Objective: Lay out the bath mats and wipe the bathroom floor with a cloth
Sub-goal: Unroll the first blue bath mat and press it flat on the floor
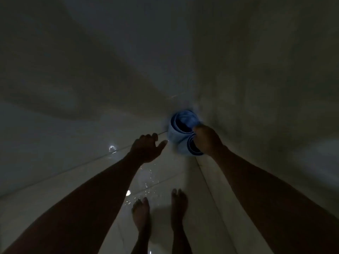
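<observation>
The room is very dim. A blue bath mat [177, 136], rolled into two loose coils, stands on end in the floor corner where the walls meet. My right hand [207, 139] grips its top edge between the two coils. My left hand [147, 149] hovers just left of the roll, fingers loosely curled and apart, holding nothing. The pale tiled floor [73, 180] shows through below both arms. No cloth is visible.
My two bare feet [159, 213] stand on the tiles near the bottom middle. Water droplets [146, 184] glint on the floor between the feet and my left hand. A wall [266, 88] rises close on the right, another behind the roll.
</observation>
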